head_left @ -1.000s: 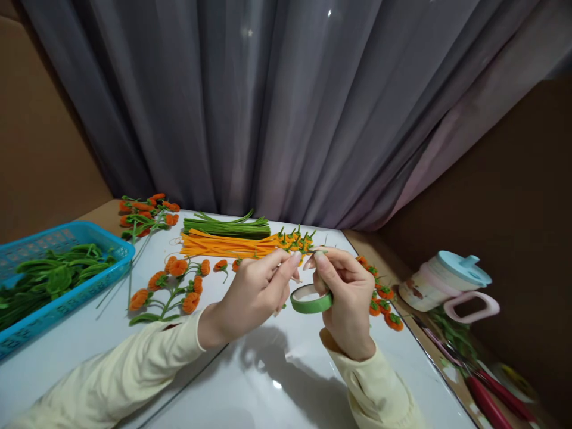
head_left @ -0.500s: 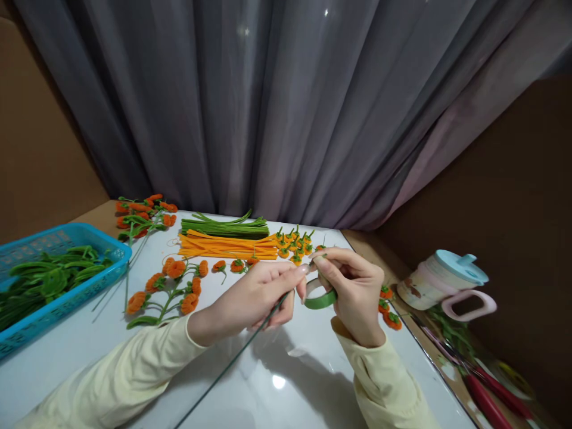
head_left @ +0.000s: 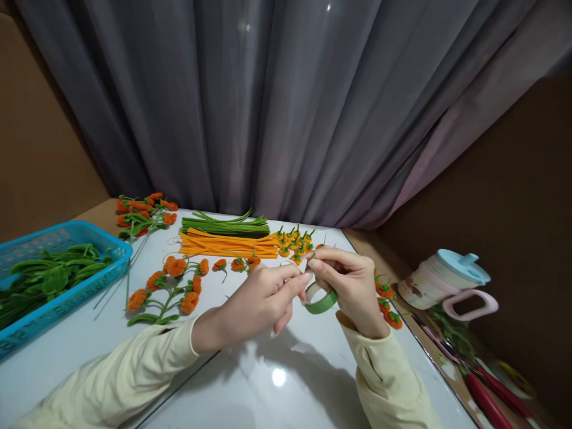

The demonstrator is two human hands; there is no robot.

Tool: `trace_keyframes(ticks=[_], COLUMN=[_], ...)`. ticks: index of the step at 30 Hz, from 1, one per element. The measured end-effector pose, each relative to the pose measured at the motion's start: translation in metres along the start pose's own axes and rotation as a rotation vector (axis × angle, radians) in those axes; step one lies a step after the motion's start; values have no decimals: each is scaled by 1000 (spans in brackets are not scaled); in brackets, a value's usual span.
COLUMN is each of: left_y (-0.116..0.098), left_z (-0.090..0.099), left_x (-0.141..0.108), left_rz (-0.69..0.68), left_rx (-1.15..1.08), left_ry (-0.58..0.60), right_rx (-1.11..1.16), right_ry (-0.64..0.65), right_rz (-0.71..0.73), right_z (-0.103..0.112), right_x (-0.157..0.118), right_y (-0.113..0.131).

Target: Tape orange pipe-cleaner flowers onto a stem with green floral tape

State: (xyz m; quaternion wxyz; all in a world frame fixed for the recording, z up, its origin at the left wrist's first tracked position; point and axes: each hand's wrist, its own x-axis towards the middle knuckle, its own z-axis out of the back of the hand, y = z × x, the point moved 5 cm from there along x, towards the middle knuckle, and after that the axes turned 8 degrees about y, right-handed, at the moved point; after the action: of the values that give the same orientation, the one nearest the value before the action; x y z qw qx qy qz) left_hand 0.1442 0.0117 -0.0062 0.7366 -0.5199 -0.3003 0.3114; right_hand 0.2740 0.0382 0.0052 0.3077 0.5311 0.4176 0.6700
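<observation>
Near the middle, my left hand point(head_left: 263, 298) is closed on a thin dark green stem point(head_left: 183, 384), which runs down toward the lower left and is partly hidden by the wrist. My right hand point(head_left: 351, 286) pinches at the stem's upper end, its fingertips close to those of my left hand. A roll of green tape point(head_left: 322, 302) hangs between the hands, against the right fingers. Behind them lie orange strips point(head_left: 227, 244), green strips point(head_left: 227, 226) and small orange-and-green flower heads point(head_left: 295, 241).
A blue basket point(head_left: 123, 253) with green leaf pieces stands left. An assembled orange flower spray point(head_left: 167, 298) lies beside it, with more flowers point(head_left: 143, 211) behind. At right are a lidded cup point(head_left: 431, 283), red-handled pliers point(head_left: 487, 399) and loose orange flowers point(head_left: 391, 319).
My left hand has turned slightly, and the stem's lower end has swung left and lower behind the forearm. My right hand has shifted slightly left.
</observation>
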Motion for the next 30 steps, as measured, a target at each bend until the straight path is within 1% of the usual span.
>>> trace_keyframes(ticks=[2,5,7,9,11,14,20,22,24,25,26,27,28,29,30], left_y=[0,-1,-3,-5,-6,-6,3,3,-1,-5,-10,-16,-26,-35,-45], left_z=[-2,-6,-8,-8,-7,-8,-24,-27,-25,-20,-12,2,19,33,44], left_x=[0,0,-1,-2,-3,-3,-1,-1,-2,-1,0,3,6,11,18], left_rz=[4,-2,-13,-31,-55,-93,-177,-187,-158,-142,-122,-126,-164,-181,-201], left_rx=[-62,-142,-199,-262,-316,-391,-714,-757,-646,-536,-392,-239,-118,7,143], left_ry=[25,96,147,176,177,175,209,222,267,266,231,127,-33,-135,-187], right_rx=[105,245,325,396,450,472,500,519,533,533,528,523,519,518,519], right_ry=[51,162,231,263,261,231,135,107,94,91,91,96,108,123,140], right_rz=[-46,-106,-114,-109,-110,-122,-37,-29,-65,-96,-133,-170,-203,-231,-255], right_z=[0,-3,-6,-9,-12,-16,-18,-18,-18,-18,-18,-18,-19,-20,-21], right_x=[1,3,3,3,2,-1,-7,-9,-10,-10,-10,-9,-6,-3,1], right_y=[-4,-12,-18,-25,-30,-33,-19,-12,-7,-5,-3,-2,-1,0,0])
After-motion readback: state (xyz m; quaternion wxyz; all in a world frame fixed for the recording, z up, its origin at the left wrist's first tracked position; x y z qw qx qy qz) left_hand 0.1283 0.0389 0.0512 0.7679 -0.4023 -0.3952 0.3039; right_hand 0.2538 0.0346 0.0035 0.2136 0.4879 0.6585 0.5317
